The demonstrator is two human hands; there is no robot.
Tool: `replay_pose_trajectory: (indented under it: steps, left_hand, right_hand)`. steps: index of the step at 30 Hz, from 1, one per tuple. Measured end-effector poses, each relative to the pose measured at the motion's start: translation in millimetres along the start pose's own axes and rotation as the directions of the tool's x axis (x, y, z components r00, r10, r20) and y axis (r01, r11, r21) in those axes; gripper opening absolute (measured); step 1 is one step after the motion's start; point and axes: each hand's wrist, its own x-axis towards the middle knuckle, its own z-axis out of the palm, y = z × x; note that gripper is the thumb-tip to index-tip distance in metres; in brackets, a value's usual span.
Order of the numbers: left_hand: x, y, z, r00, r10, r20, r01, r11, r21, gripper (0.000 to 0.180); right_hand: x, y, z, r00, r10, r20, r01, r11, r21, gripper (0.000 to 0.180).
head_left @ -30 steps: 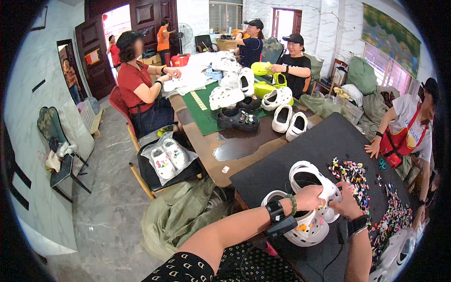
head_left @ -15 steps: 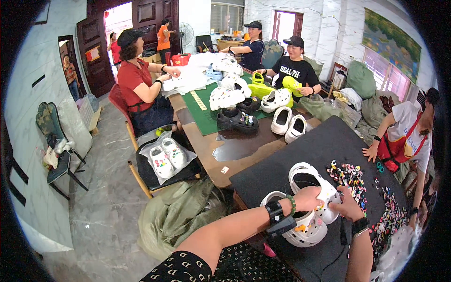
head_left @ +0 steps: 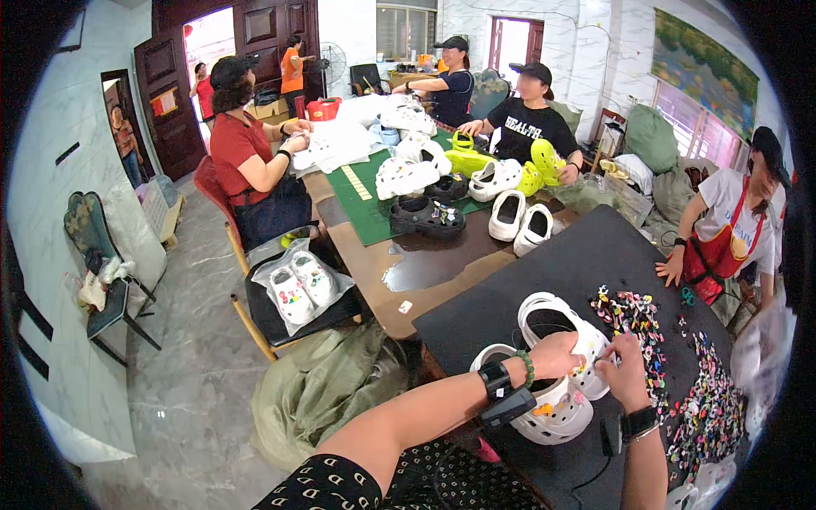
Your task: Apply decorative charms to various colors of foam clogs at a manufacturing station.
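Two white clogs lie side by side on the black tabletop in front of me. My left hand (head_left: 552,357) grips the farther clog (head_left: 544,308) over its upper, its fingertips hidden. At that clog's toe, the fingers of my right hand (head_left: 626,372) are pinched together against the perforated upper; whatever they hold is too small to make out. The nearer clog (head_left: 554,422) sits under my left wrist, with orange, pink and other colourful charms on its toe. Beyond my right hand a heap of small multicoloured shoe charms (head_left: 633,316) is spread out.
More charms (head_left: 707,408) cover the table's right side, near clear plastic (head_left: 714,484). A co-worker's hand (head_left: 670,268) rests on the far right edge. White and black clogs (head_left: 427,218) stand on the adjoining table; bagged clogs (head_left: 302,287) lie on a chair, beside a green sack (head_left: 327,391).
My right hand has shifted slightly, its fingers now pinched closer together at the clog. At right, a co-worker has straightened up and moved the plastic; across, another has raised a lime clog.
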Motion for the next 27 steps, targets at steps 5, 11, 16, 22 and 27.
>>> replay_pose_trajectory:
  steps: [5,11,16,22,27]
  left_hand:
    - [-2,2,-2,1.0,-0.009,-0.004,0.009,1.0,0.026,0.037]
    - [-4,10,-5,1.0,-0.017,-0.007,0.017,0.999,0.033,0.038]
    - [-4,7,-5,1.0,0.006,-0.005,-0.006,0.999,0.044,0.038]
    - [-2,7,-5,1.0,-0.014,0.01,0.013,0.999,0.043,0.038]
    - [-4,5,-5,1.0,0.014,0.004,-0.014,1.0,0.026,0.037]
  right_hand:
    - [3,-17,-1,0.991,0.131,-0.032,-0.125,0.982,0.144,0.021]
    - [0,-6,-2,0.989,0.144,-0.028,-0.137,0.973,0.187,0.021]
    - [12,-15,-5,0.969,0.24,0.05,-0.245,0.95,0.192,0.019]
    - [14,-13,-10,0.983,0.111,0.144,-0.129,0.984,0.12,0.02]
    - [9,-22,-15,0.98,0.11,0.167,-0.136,0.979,0.153,0.019]
